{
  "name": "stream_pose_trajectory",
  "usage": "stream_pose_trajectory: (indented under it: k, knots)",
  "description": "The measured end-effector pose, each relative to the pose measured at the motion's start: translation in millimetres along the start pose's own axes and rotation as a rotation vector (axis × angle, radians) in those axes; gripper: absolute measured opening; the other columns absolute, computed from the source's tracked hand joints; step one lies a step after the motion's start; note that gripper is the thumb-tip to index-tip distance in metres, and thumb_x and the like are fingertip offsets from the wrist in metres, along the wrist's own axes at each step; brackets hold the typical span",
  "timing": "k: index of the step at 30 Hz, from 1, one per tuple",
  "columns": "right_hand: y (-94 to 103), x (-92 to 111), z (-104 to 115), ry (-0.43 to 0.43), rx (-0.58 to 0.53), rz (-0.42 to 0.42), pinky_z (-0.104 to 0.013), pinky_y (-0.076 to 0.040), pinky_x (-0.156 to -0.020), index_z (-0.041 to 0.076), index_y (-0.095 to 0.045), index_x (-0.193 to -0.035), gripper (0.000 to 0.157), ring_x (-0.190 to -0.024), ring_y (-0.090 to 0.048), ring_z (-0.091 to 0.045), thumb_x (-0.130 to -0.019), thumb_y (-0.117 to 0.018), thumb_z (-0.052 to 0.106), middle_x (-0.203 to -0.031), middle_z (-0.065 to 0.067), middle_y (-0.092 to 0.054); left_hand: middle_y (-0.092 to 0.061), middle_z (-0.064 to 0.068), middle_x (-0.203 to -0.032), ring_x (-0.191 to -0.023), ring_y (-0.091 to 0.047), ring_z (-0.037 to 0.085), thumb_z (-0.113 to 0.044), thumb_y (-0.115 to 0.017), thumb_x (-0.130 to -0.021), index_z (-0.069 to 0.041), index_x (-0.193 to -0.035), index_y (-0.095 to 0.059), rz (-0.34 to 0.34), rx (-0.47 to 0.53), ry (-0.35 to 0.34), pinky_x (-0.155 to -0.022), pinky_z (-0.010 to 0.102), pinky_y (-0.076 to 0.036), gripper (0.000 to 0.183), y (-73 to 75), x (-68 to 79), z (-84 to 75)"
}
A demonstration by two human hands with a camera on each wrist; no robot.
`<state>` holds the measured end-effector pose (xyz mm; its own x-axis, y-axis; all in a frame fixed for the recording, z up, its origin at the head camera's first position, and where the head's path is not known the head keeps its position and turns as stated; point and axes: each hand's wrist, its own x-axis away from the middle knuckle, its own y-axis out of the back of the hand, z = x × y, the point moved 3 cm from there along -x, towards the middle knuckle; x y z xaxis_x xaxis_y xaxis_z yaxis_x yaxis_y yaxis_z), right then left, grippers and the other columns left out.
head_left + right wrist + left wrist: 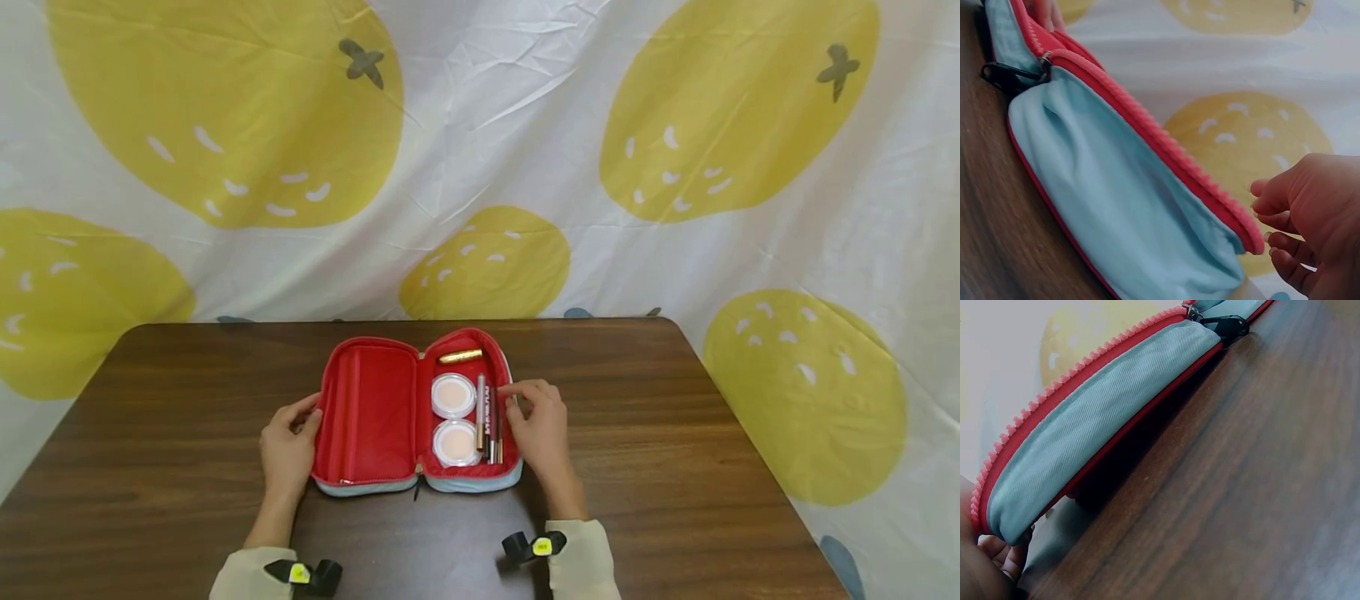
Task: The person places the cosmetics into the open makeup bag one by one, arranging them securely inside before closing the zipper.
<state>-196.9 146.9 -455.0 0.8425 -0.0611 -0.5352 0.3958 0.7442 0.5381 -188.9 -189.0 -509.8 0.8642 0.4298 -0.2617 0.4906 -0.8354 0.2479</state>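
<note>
A red-lined, light-blue zip cosmetic bag [386,408] lies unfolded on the table in the head view. Its right half holds two round clear-rimmed compacts [453,395], a gold tube [460,357] and several slim makeup tubes [481,412]. At the left edge, my left hand [288,446] pinches the bag, and the left wrist view shows fingers [1016,556] beneath its rim, with a dark gap under that side. My right hand [542,425] is beside the right edge, its loosely bent fingers [1272,197] close to the zipper teeth; contact is unclear.
The brown wooden table [660,467] extends around the bag. Behind it hangs a white curtain [480,167] printed with yellow fruit. A black zipper pull [1013,75] sticks out at the bag's fold. Both wrists wear small black cameras [543,546].
</note>
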Motion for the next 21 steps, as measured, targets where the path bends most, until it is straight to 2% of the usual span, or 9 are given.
stream_pose_trajectory:
  k: [4,7,11,14,21]
  knots:
    - [5.4,-0.2,-2.0,-0.02,0.004,0.019,-0.035,-0.042,-0.066,0.008,-0.076,-0.09,0.014,-0.083,-0.054,-0.029,-0.08,-0.072,0.0,-0.092,-0.007,-0.066,-0.064,0.019,-0.095,-0.075,-0.051,-0.003,0.002,-0.063,-0.089,0.004,-0.109,-0.069,0.0,0.0,0.001,-0.066,0.008,-0.04,0.021,0.0,0.9,0.1]
    - [7.7,-1.0,-1.9,-0.051,0.004,0.091,-0.037,-0.044,-0.069,0.01,-0.075,-0.096,0.016,-0.091,-0.052,-0.026,-0.08,-0.076,0.008,-0.098,-0.008,-0.064,-0.064,0.019,-0.094,-0.075,-0.052,-0.002,0.003,-0.062,-0.089,0.005,-0.109,-0.069,-0.004,0.013,0.001,-0.065,0.008,-0.04,0.021,-0.1,0.7,0.3]
    - [4.6,-1.5,-2.8,-0.045,0.01,0.176,-0.036,-0.044,-0.07,0.011,-0.074,-0.101,0.024,-0.095,-0.049,-0.022,-0.078,-0.081,0.016,-0.104,-0.008,-0.061,-0.064,0.019,-0.094,-0.074,-0.052,-0.001,0.003,-0.062,-0.089,0.005,-0.108,-0.069,-0.005,0.022,-0.001,-0.065,0.008,-0.041,0.021,-0.1,-0.3,0.2]
    - [1.8,0.0,-3.3,-0.038,0.014,0.184,-0.035,-0.044,-0.069,0.011,-0.074,-0.101,0.026,-0.094,-0.05,-0.025,-0.077,-0.081,0.016,-0.104,-0.009,-0.061,-0.064,0.019,-0.094,-0.074,-0.051,-0.001,0.003,-0.062,-0.089,0.005,-0.108,-0.069,-0.002,0.018,-0.003,-0.065,0.008,-0.041,0.021,-0.3,-0.7,0.3]
    - [3.0,6.6,-4.6,-0.093,-0.025,0.231,-0.043,-0.048,-0.072,0.011,-0.072,-0.108,0.036,-0.099,-0.05,-0.032,-0.076,-0.083,0.021,-0.11,-0.008,-0.057,-0.064,0.019,-0.094,-0.074,-0.051,-0.001,0.003,-0.062,-0.089,0.005,-0.108,-0.069,-0.003,0.009,-0.002,-0.065,0.008,-0.04,0.02,-0.3,1.1,-0.6]
